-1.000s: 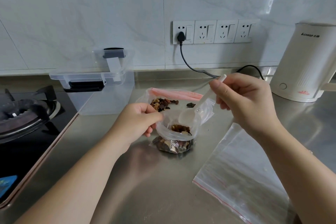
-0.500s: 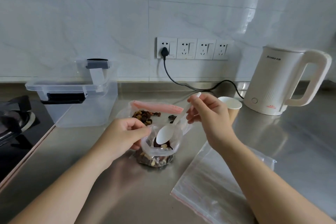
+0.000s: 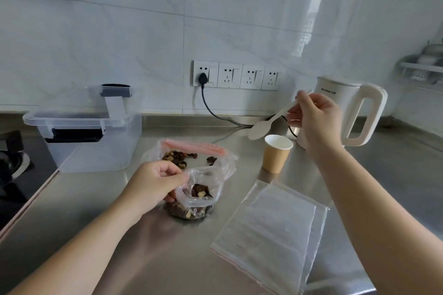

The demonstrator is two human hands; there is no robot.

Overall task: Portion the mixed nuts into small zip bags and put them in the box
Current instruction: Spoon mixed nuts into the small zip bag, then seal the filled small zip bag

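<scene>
The left hand (image 3: 153,184) pinches the rim of a small clear zip bag (image 3: 194,199) of mixed brown nuts on the steel counter (image 3: 96,199). The right hand (image 3: 314,117) grips a white plastic spoon (image 3: 266,124) above a tan paper cup (image 3: 276,153). The clear lidded plastic box (image 3: 96,136) sits back left.

Two bare forearms reach in from the bottom edge, and neither shows a sleeve, cuff, watch, bracelet or glove anywhere along its visible length. The person's left hand (image 3: 153,183) and the person's right hand (image 3: 314,117) are both bare; no rings show on the fingers that face the camera, though the undersides are hidden and the picture is a little soft, so a thin band could be missed. The fingernails that can be made out look short and unpainted, and the upper arms, shoulders and clothing lie outside the frame.
</scene>
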